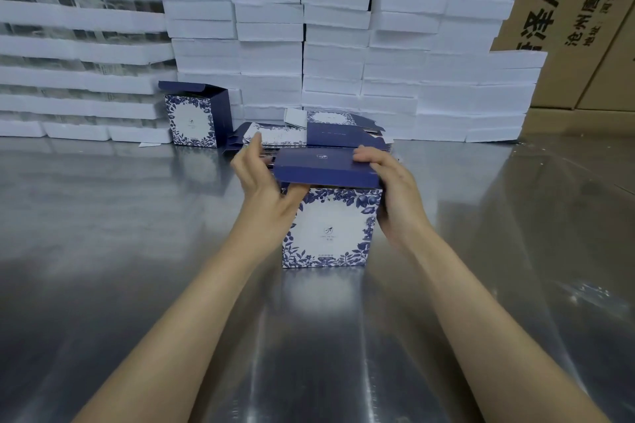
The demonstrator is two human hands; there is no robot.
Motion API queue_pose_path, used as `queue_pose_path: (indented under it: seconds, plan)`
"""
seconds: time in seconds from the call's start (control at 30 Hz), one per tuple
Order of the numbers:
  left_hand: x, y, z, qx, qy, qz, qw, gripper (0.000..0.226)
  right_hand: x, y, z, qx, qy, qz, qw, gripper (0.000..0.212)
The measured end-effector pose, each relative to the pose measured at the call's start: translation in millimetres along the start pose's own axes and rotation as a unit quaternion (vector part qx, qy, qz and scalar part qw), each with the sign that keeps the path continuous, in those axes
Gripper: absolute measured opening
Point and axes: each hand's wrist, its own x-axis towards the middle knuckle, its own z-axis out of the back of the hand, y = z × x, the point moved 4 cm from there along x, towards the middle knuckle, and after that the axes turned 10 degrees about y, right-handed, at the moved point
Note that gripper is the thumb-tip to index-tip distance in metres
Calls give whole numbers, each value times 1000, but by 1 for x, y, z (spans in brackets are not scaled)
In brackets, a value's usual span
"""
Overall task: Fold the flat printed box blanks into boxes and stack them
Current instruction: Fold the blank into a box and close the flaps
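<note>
Both hands clasp a blue-and-white printed box standing upright at the centre of the steel table: the left hand grips its upper left corner, the right hand its right side, fingers on the dark blue lid. Just behind, at 12 o'clock, lies a pile of flat blanks. At 11 o'clock stands a finished box, lid open. White foam trays wall the far edge, with brown cartons behind at 1 o'clock.

Matt printed card box, shiny metal table
</note>
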Motion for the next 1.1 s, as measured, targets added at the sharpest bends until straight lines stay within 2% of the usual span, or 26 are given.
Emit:
queue_pose_path:
  seconds: [0.07, 0.1, 0.17, 0.2, 0.27, 0.33, 0.4, 0.5, 0.6, 0.73, 0.9, 1.0, 1.1]
  plan:
    - [1, -3, 3, -2, 0, -52, 999, 82, 0, -3, 4, 5, 33, -21, 999, 32]
    - [1, -2, 5, -8, 27, -73, 997, 82, -1, -3, 6, 3, 59, -29, 998, 33]
    - [1, 1, 7, 38, 129, -96, 986, 79, -5, -1, 11, -18, 107, -37, 993, 36]
    - [0, 3, 7, 67, 176, -97, 977, 77, -8, 0, 13, -47, 126, -34, 990, 34]
    - [-1, 5, 8, 66, 200, -96, 973, 68, -12, 4, 14, -147, 146, -7, 978, 27]
    - [0, 1, 8, 40, 160, -93, 982, 47, -16, 6, 12, -220, 137, 35, 965, 27]
    - [2, -4, 9, 17, 98, -92, 991, 23, -19, 9, 8, -237, 113, 70, 962, 29]
    - [3, -13, 15, -49, 43, -85, 994, 10, -22, 20, -1, -234, 101, 104, 961, 27]
    - [3, -22, 18, -128, 15, -98, 987, 11, -24, 33, -8, -244, 69, 165, 953, 13]
    - [1, -31, 18, -111, -26, -154, 982, 12, -27, 41, -17, -249, 55, 197, 947, 9]
    - [0, -23, 11, -143, -59, -85, 984, 23, -28, 37, -21, -262, 3, 165, 951, 21]
    - [1, -32, 15, -97, -54, -117, 987, 18, -29, 40, -24, -271, -12, 178, 946, 18]
    - [-3, -39, 17, -38, -40, -163, 985, 12, -31, 41, -30, -267, 5, 195, 944, 19]
